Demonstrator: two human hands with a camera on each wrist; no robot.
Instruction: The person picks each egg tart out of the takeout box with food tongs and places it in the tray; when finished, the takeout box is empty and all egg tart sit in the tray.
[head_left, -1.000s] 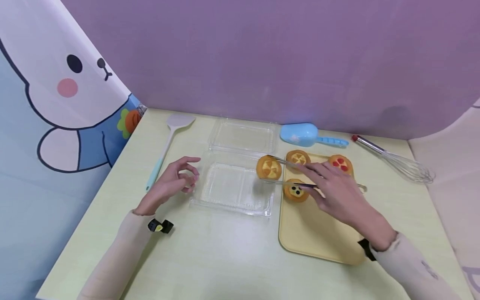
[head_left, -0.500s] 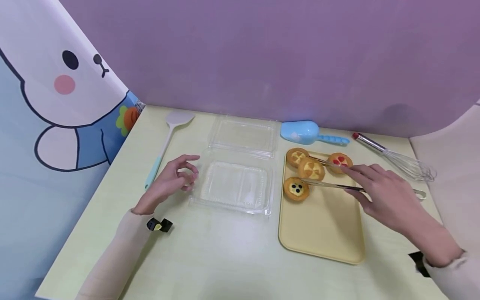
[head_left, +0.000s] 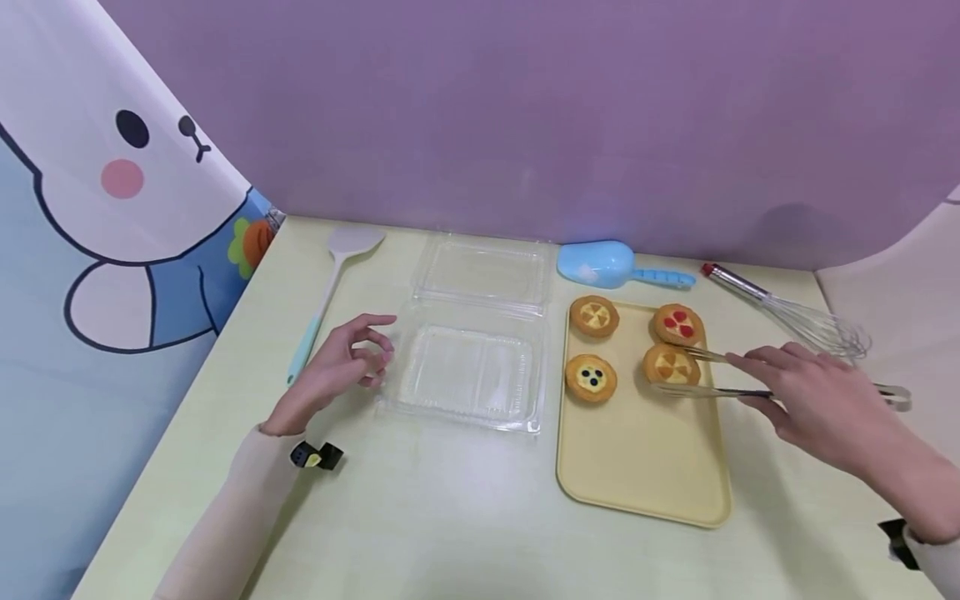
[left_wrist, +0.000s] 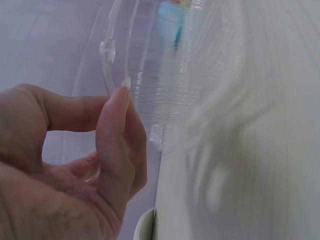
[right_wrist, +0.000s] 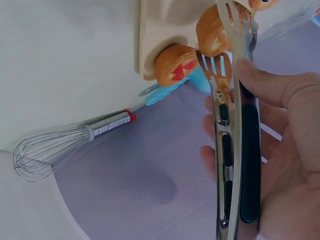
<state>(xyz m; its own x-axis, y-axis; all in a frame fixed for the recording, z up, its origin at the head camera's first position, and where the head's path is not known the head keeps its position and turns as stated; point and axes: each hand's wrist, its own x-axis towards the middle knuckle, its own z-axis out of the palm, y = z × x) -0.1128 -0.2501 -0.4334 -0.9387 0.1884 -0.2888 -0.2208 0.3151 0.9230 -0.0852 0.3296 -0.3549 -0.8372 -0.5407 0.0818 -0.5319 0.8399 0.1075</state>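
My right hand [head_left: 832, 408] grips metal food tongs [right_wrist: 232, 145] with dark inserts along the arms. Between the tong tips is a tart [head_left: 671, 367] with yellow wedges on top, over the right part of the beige tray [head_left: 645, 467]. Just behind it lies a tart with red fruit [head_left: 678, 324]. Along the tray's left side are another wedge-topped tart [head_left: 595, 317] and a tart with dark dots [head_left: 591, 378]. My left hand [head_left: 345, 362], fingers loosely bent, hovers at the left edge of a clear hinged plastic container [head_left: 465, 371], fingertips by its rim.
The container's raised lid half [head_left: 483, 268] lies toward the back wall. A turner [head_left: 330, 283] with a mint handle lies at the left. Behind the tray is a blue scoop [head_left: 600, 264], and a wire whisk [head_left: 787, 308] lies at the back right.
My right hand has moved right with the tongs, carrying the wedge-topped tart from the container's right edge across to the tray's right part. The left hand stays put.
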